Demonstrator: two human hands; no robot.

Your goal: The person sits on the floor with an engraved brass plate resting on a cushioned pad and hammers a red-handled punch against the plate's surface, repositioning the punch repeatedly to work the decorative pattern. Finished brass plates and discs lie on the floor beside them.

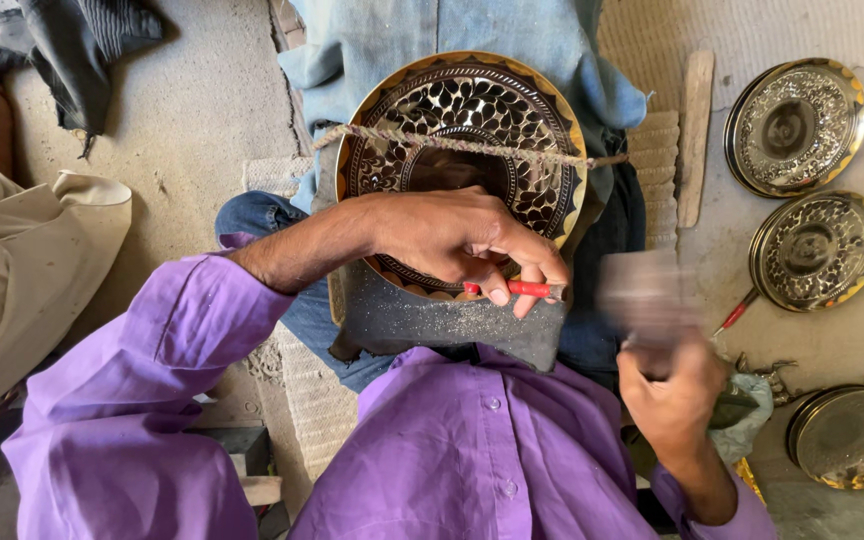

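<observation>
The left hand (462,240) lies over the lower half of the plate (462,130), a round brass piece with dark pierced leaf work and a gold rim. Its fingers are clenched around a thin red-handled chisel (517,288), pinched between thumb and fingertips just below the plate's bottom edge. The plate leans tilted on a grey pad (442,325) spread over the person's lap, and a twisted cord (452,145) runs across the plate's face from side to side (it appears to hold the plate in place).

The right hand (672,395) is below and to the right of the plate, its grip closed on the handle of a hammer (642,295); the head is a grey blur just right of the chisel's tip.

Right of the plate, on the floor, lie three more finished plates (797,125) and a flat wooden stick (695,135). Left of the plate sits another person in pale cloth (22,260), with a dark rag (72,45) above them.
</observation>
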